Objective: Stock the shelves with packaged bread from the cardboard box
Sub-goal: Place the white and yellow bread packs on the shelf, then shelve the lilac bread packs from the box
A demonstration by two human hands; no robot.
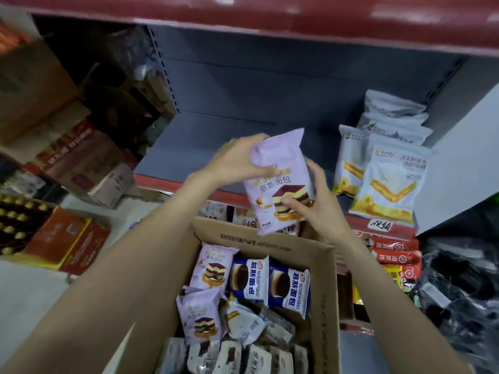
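Note:
A purple packet of mousse bread (279, 168) is held upright above the cardboard box (328, 290), in front of the grey shelf (205, 141). My left hand (237, 160) grips its upper left side, thumb across the front. My right hand (316, 203) grips its lower right edge. The open box below holds more purple packets (213, 265), two dark blue packets (270, 282) and several pale ones (243, 319). White bread packets (388, 182) stand in rows at the shelf's right end.
A red shelf edge (270, 25) hangs overhead. Cardboard cartons (81, 157) and an orange carton (64, 241) crowd the floor to the left. Red snack packets (394, 252) fill the lower shelf on the right, beside dark plastic-wrapped goods (459, 287).

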